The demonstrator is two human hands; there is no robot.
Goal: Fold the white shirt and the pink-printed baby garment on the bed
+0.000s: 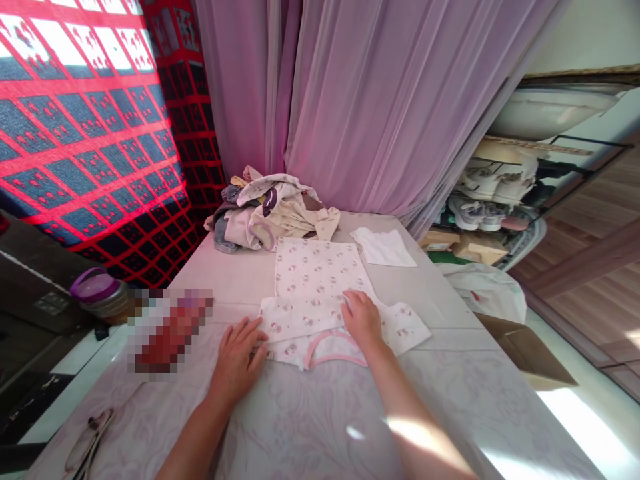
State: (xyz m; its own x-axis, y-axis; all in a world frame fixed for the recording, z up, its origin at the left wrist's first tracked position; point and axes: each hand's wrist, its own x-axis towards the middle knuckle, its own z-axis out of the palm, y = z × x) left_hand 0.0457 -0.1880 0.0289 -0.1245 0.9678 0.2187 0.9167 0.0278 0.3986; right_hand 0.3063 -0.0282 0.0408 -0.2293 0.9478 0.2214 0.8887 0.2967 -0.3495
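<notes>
1. My forearms (pixel 195 437) rise from the bottom edge of the frame, and a band of sunlight falls across the right one.
2. My left hand (pixel 239 357) lies flat on the table cloth, its fingers (pixel 255 339) spread and released, the tips touching the near left edge of the baby top (pixel 330 350).
3. My right hand (pixel 363 319) rests palm down on the top's folded layer. Its fingers (pixel 353 305) are relaxed, pressing lightly and grasping nothing.
4. The top lies in the middle of the frame, between and just ahead of my hands. It is white with a small pink print, and its pink-trimmed neckline sits just below my right hand.
5. A flat printed cloth (pixel 315 268) runs upward from the top; it may be part of the same garment, though I can't quite tell from here.
6. Farther up, a plain white cloth (pixel 383 247) lies to the right, and a heap of clothes (pixel 267 213) sits at the table's far edge.
7. The pale floral table cover (pixel 310 427) fills the lower middle, with eyeglasses (pixel 89 440) at lower left.
8. At left, a pixelated object (pixel 170 333) is unreadable, and a purple-lidded bottle (pixel 100 293) stands beyond it.
9. At right, a cardboard box (pixel 530 350) sits past the table, below shoes (pixel 475 213) on a shelf.
</notes>
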